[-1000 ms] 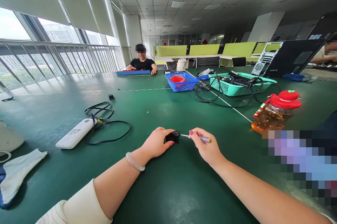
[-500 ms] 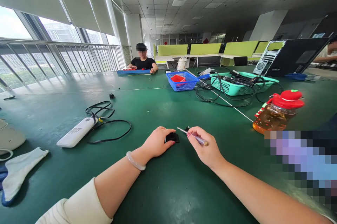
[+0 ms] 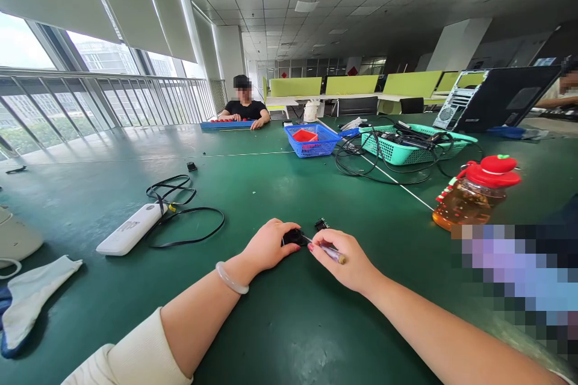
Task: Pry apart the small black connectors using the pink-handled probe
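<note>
My left hand (image 3: 271, 244) grips a small black part (image 3: 293, 237) between thumb and fingers, low over the green table (image 3: 271, 325). Its exact kind is too small to make out. In my right hand (image 3: 343, 258) is a slim screwdriver (image 3: 333, 252) with a clear handle and a brownish end cap. The tool's thin tip points left and meets the right side of the black part; whether it sits inside is hidden. Just behind my right fingers lies another little black piece (image 3: 321, 225) on the tabletop.
To the left lie a white power bank (image 3: 132, 229) with a black cable (image 3: 212, 210) and a glove (image 3: 38, 294). Farther back stand a blue basket (image 3: 311, 147) and a green basket (image 3: 392, 153) of cables. A red-lidded bottle (image 3: 474, 198) stands right; a person (image 3: 246, 109) sits opposite.
My right hand has moved left and slightly down, bringing the screwdriver tip to the black part. The little piece behind it shows more fully. My left hand has stayed in place.
</note>
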Available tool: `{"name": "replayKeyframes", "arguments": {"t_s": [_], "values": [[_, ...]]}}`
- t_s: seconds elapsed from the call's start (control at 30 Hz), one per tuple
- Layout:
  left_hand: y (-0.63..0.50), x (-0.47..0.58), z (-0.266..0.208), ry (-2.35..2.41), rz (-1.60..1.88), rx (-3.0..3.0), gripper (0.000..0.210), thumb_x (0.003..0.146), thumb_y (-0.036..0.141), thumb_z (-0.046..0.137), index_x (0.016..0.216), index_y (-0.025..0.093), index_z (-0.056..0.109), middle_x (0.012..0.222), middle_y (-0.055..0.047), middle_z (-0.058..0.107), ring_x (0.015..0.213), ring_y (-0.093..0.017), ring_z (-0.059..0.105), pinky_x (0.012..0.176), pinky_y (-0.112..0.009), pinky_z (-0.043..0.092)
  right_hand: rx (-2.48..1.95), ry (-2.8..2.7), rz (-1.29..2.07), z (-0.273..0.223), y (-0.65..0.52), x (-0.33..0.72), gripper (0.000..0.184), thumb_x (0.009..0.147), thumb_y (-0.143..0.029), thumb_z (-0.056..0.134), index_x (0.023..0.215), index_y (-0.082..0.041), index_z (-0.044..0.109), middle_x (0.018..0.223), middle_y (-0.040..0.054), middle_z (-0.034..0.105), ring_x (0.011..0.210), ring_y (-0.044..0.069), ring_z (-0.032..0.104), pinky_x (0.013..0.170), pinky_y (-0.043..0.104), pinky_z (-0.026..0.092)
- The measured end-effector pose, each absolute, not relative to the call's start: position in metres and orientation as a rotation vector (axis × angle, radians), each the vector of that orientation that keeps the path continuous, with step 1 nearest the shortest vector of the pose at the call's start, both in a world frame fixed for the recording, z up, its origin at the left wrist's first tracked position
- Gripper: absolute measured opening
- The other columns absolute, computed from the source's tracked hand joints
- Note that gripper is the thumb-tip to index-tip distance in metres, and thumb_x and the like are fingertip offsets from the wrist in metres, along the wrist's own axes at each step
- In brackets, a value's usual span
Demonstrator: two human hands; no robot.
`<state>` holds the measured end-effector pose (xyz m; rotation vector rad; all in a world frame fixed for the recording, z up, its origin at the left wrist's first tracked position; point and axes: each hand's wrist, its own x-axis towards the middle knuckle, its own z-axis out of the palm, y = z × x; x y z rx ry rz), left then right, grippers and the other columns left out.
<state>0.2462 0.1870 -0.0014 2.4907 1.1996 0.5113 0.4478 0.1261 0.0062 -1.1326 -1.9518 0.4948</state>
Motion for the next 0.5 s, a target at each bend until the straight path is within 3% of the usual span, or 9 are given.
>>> {"name": "replayKeyframes", "arguments": {"t_s": [0.17, 0.5], "values": [[0.1878, 0.2460, -0.0020, 1.202, 0.507, 2.501, 0.047, 0.082, 0.038, 0.068, 0.126, 0.024, 0.059, 0.110, -0.006, 0.070, 0.106, -0.024, 0.058, 0.095, -0.037, 0.047, -1.032, -1.949, 0.304, 0.0072, 0.1230, 0.4476, 0.028, 0.093, -0.030, 0.049, 0.068, -0.022, 0.057, 0.064, -0.0018, 0.063, 0.061, 0.014, 0.056, 0.070, 0.031, 0.044], [0.1882, 0.2450, -0.0033, 1.203, 0.489, 2.492, 0.052, 0.082, 0.042, 0.068, 0.130, 0.024, 0.057, 0.107, -0.007, 0.069, 0.106, -0.025, 0.058, 0.094, -0.038, 0.047, -0.996, -1.969, 0.182, 0.0090, 0.1206, 0.4452, 0.029, 0.094, -0.026, 0.048, 0.066, -0.023, 0.055, 0.059, -0.0031, 0.060, 0.057, 0.014, 0.054, 0.069, 0.031, 0.045]]}}
